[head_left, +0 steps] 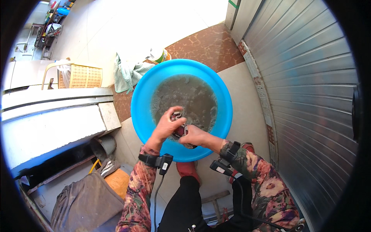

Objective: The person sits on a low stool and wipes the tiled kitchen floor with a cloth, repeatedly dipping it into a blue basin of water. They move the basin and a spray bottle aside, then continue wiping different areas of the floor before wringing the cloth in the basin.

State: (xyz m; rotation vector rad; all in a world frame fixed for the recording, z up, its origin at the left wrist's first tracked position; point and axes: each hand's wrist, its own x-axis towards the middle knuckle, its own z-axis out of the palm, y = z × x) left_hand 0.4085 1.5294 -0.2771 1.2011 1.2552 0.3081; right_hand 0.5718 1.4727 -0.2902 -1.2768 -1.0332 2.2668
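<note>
A round blue basin [225, 106] stands on the floor in front of me, holding murky grey-brown water [187, 92] with suds. Above its near part, both hands grip a wet, bunched dark red and white patterned cloth [179, 130]; its exact kind is hard to make out. My left hand [166, 125] is closed around the upper left of the bundle, fingers curled. On the other side my right hand [194, 136] clenches its lower right. Dark fabric also hangs beneath the right hand, near the basin's wall.
A pale green cloth [125, 73] and a small tub [160, 57] lie behind the basin. At left are a yellow wicker basket [85, 76], a white ledge [58, 129] and a grey-brown cloth [85, 203]. A ribbed metal shutter [309, 96] rises at right. Cables trail from both wrist straps.
</note>
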